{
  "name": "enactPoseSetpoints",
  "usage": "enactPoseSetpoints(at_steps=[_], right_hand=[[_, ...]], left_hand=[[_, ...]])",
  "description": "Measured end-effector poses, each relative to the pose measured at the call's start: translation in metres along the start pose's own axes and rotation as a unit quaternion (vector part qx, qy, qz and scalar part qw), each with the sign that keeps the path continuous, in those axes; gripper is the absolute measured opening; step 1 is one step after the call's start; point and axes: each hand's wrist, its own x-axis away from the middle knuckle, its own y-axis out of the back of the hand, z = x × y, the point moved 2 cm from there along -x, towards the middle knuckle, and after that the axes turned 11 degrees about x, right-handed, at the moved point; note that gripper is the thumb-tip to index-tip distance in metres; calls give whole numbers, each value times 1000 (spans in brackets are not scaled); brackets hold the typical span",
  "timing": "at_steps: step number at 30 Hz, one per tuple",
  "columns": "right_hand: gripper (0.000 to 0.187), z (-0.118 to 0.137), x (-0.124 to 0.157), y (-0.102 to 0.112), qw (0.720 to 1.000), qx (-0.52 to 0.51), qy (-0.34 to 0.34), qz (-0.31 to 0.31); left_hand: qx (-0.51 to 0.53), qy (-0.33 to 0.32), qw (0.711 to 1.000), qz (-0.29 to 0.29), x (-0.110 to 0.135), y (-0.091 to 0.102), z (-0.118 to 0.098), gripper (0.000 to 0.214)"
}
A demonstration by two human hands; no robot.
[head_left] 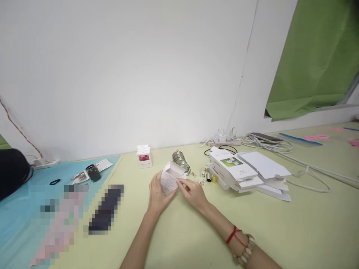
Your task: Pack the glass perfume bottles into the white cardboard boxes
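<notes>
Both my hands hold a small white carton box [169,179] just above the pale green table [196,239]. My left hand [156,196] cups its left side, fingers wrapped round it. My right hand [193,192] pinches its right edge near the open top flap. Just behind the box lies a bag of small glass bottles [181,160]. Several small gold caps and bottles [206,175] lie to the right of it. A finished white box with a red flower picture [144,157] stands behind, to the left.
A stack of flat white cartons [246,172] lies to the right. A power strip with cables [224,142] and a phone [265,137] sit by the wall. On the blue mat [17,224] at left are a dark jar [93,173], a hair tie [55,182] and blurred items.
</notes>
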Motion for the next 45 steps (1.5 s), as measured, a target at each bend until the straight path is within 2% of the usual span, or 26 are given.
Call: enactPoseSetpoints(at_steps=[6,11,17,23,29,34,45], right_hand=[[30,9,4,-1,996,-10,44,83],[33,18,6,0,993,-28,42,108],[30,24,6,5,996,-38,46,71],[31,20,4,4,999,-15,16,38],[27,15,3,2,998,-47,-47,13],[29,12,3,0,996,-67,-65,-4],[25,17,6,-5,994,-68,-32,77]], left_hand=[[-53,18,996,-74,1,-1,12,81],[-14,6,997,-82,2,-2,17,82],[-9,28,996,-87,1,-4,17,80],[6,26,993,-112,-2,-2,21,76],[-8,56,995,-80,-2,0,20,74],[-18,75,997,-31,-1,1,17,78],[-18,61,998,-17,0,-1,17,72]])
